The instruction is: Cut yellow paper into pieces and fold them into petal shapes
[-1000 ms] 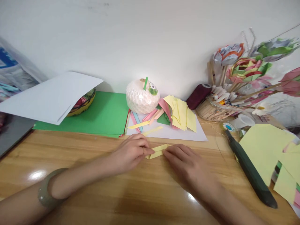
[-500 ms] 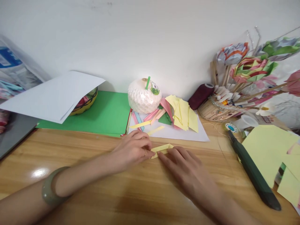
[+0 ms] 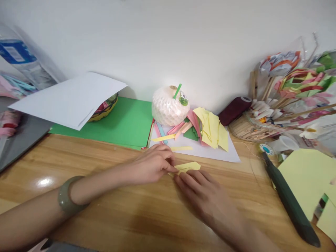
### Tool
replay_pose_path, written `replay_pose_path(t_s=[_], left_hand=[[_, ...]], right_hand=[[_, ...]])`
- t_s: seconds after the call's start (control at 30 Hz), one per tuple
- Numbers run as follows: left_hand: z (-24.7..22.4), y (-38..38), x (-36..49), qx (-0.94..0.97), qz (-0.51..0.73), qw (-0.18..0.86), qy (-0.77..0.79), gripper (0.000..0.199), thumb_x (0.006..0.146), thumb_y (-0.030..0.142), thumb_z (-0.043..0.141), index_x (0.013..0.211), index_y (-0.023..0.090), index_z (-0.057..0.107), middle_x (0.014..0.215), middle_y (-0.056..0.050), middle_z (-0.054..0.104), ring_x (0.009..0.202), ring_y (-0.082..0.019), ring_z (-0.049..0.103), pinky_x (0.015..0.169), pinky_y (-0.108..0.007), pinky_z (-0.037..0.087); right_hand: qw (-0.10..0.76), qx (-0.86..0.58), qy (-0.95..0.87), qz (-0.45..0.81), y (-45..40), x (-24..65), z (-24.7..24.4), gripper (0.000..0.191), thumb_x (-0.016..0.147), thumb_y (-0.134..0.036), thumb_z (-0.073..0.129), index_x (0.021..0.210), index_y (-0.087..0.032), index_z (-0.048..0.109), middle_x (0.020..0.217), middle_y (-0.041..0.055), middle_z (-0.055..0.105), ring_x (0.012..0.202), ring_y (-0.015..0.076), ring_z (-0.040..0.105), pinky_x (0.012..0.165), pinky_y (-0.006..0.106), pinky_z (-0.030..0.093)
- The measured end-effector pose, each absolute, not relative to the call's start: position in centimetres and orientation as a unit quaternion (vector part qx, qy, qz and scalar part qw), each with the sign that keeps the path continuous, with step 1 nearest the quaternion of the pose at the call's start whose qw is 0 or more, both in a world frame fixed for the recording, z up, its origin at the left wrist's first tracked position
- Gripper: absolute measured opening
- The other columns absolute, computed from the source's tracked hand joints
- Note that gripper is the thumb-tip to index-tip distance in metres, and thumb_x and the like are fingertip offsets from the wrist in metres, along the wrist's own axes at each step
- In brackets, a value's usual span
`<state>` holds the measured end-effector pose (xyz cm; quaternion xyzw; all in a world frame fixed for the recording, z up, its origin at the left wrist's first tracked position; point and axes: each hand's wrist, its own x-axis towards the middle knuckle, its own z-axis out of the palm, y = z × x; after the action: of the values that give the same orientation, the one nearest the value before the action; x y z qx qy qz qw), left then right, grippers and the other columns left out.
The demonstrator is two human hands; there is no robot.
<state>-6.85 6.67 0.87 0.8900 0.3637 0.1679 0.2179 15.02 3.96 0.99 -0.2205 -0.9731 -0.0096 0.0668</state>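
Note:
A small piece of folded yellow paper [image 3: 189,166] lies on the wooden table in front of me, creased lengthwise with one end pointed. My left hand [image 3: 153,163], with a bangle on its wrist, grips the paper's left end with curled fingers. From the near side, my right hand [image 3: 203,190] has its fingertips pressed together on the paper's lower edge, close to the left fingertips. Part of the paper is hidden under both hands. Just beyond it, a thin yellow strip [image 3: 183,148] rests by a white sheet [image 3: 225,155] bearing a pile of yellow paper pieces [image 3: 210,126].
A white wrapped coconut [image 3: 169,108] stands behind. Green sheets [image 3: 126,122] and a basket under white paper [image 3: 73,98] are at left. On the right are a dark green long-handled tool [image 3: 291,203], a maroon thread spool [image 3: 233,110], paper flowers [image 3: 304,82] and large yellow paper [image 3: 307,171].
The view has shifted, so the surroundings sit further right. My right fingers have slid left along the paper's near edge, towards my left hand, and the paper's fold looks flatter.

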Motion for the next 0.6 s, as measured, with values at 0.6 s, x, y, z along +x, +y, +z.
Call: replay_pose_path(t_s=[0.6], left_hand=[[0.5,5.5,-6.0,0.920,0.238,0.026,0.311,0.013,0.084,0.028,0.058,0.080,0.020,0.068,0.079,0.001,0.065,0.092,-0.019,0.053,0.094,-0.041,0.029]], right_hand=[[0.172,-0.301,-0.927,0.144,7.8,18.4,1.0,0.022,0.090,-0.016,0.044,0.109,-0.019,0.055,0.098,0.0076,0.059,0.091,0.0175,0.053,0.075,0.034,0.048]])
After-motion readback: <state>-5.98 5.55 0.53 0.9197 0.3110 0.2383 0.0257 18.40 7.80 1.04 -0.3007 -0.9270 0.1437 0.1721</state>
